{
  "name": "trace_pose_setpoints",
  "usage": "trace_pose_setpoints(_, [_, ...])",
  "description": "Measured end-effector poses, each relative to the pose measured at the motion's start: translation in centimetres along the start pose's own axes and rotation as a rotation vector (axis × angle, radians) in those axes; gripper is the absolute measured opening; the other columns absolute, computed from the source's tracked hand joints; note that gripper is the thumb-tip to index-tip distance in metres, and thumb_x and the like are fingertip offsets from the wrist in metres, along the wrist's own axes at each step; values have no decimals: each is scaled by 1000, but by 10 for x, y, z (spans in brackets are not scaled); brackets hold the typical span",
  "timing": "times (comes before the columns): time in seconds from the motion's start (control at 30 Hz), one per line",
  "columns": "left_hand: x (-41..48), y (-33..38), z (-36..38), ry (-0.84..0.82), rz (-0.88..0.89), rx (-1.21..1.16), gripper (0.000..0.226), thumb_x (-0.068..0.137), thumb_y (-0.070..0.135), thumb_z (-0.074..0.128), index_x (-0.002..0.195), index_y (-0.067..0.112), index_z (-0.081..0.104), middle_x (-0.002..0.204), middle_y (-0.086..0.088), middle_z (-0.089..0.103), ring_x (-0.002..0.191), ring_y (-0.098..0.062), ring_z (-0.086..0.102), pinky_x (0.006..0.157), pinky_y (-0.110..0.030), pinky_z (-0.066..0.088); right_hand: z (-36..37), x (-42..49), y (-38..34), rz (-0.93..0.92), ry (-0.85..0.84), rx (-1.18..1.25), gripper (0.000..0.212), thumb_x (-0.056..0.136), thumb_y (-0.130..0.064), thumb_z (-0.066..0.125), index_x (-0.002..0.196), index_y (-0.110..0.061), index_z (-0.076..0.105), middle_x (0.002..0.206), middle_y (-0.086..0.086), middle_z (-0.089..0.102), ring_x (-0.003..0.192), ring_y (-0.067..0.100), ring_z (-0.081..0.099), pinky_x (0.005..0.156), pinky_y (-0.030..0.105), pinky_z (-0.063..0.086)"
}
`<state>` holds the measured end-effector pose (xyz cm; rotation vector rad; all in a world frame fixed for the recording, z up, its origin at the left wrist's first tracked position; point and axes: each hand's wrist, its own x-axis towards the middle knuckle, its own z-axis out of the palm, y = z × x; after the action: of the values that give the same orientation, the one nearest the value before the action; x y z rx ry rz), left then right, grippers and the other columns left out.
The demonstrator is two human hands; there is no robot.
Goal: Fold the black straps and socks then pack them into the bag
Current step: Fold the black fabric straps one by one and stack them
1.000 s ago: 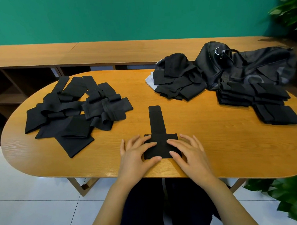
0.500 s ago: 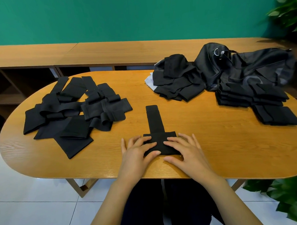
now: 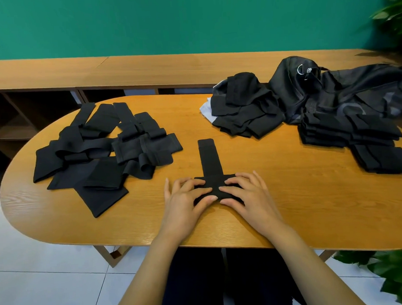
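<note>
A black strap (image 3: 209, 159) lies on the oval wooden table (image 3: 301, 201), running away from me, with its near end folded into a thick wad. My left hand (image 3: 183, 199) and my right hand (image 3: 248, 196) both hold that wad, fingers curled over its top and thumbs at its near edge. A loose heap of unfolded black straps (image 3: 103, 152) lies at the left. A pile of black socks (image 3: 244, 109) sits at the back right beside the black bag (image 3: 345, 93). In front of the bag is a stack of folded black pieces (image 3: 355, 131).
Behind the table stands a long wooden shelf unit (image 3: 145, 69) against a green wall. Potted plant leaves (image 3: 396, 273) show at the lower right and upper right. White tiled floor lies below the table's near edge.
The strap's near end has been folded further from me, so the wad is narrower and thicker. Both hands have moved forward and closer together over it.
</note>
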<state>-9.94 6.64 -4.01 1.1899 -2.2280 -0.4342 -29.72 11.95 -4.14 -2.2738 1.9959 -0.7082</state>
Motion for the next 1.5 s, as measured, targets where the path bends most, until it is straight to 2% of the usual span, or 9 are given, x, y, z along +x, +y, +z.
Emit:
trace_pose_setpoints(0.1, [0, 0, -2, -35, 12, -12, 63, 77, 77, 43, 119, 36, 66, 127, 24, 52, 130, -3, 28, 119, -49, -3, 1, 0, 0, 12, 5, 28, 45, 91, -59, 39, 124, -39, 62, 129, -19, 54, 132, 6, 31, 117, 31, 0])
trace_pose_setpoints(0.23, [0, -3, -1, -17, 22, -27, 42, 81, 52, 66, 120, 35, 65, 121, 24, 54, 125, 0, 30, 118, -54, 3, 1, 0, 2, 21, 17, 88, 50, 90, -64, 33, 118, -39, 65, 125, -21, 55, 130, 5, 32, 116, 31, 3])
trace_pose_setpoints(0.43, [2, -4, -1, 10, 14, -79, 23, 86, 35, 67, 109, 35, 70, 106, 23, 54, 115, -3, 39, 117, -54, 9, 0, 1, 3, 35, 17, 209, 41, 88, -64, 42, 108, -41, 69, 119, -27, 56, 127, 0, 32, 117, 39, 13])
trace_pose_setpoints(0.53, [2, -4, -1, 16, 6, -109, 20, 87, 39, 63, 105, 36, 71, 103, 24, 55, 114, -2, 40, 118, -50, 8, 0, 1, 4, 74, 63, 291, 42, 81, -69, 47, 105, -42, 69, 117, -29, 58, 127, 1, 35, 112, 36, 22])
trace_pose_setpoints(0.67, [2, -4, -2, 6, 6, -148, 27, 85, 49, 55, 103, 35, 71, 102, 28, 54, 114, -1, 41, 118, -48, 6, 0, 2, 6, 81, 87, 326, 48, 75, -72, 56, 112, -44, 67, 120, -30, 57, 128, 3, 34, 108, 30, 21])
trace_pose_setpoints(1.0, [4, -3, -3, -15, -56, -200, 35, 77, 70, 45, 97, 47, 63, 103, 30, 54, 115, 3, 38, 119, -45, 6, 1, 4, 10, 111, 63, 384, 40, 81, -63, 53, 99, -35, 75, 113, -30, 61, 126, 2, 37, 109, 36, 23])
trace_pose_setpoints(1.23, [6, -1, -4, -4, -57, -233, 32, 80, 66, 46, 96, 45, 64, 102, 31, 54, 114, 0, 41, 115, -53, 15, -2, 3, 7, 159, 69, 452, 39, 74, -73, 57, 97, -44, 70, 104, -34, 62, 122, -6, 38, 103, 20, 20])
trace_pose_setpoints(1.37, [5, -1, -5, 41, -84, -260, 43, 81, 65, 46, 97, 34, 71, 101, 29, 56, 110, 0, 41, 111, -55, 23, -4, 3, 6, 272, 51, 484, 22, 75, -49, 74, 95, -45, 64, 106, -27, 52, 113, -3, 40, 104, 28, 31])
trace_pose_setpoints(1.5, [7, 2, -5, 44, -114, -232, 47, 75, 70, 47, 97, 35, 70, 102, 31, 53, 106, 6, 36, 110, -54, 24, -5, 4, 7, 292, 71, 500, 23, 82, -36, 73, 92, -52, 60, 105, -17, 54, 111, 8, 47, 100, 30, 39])
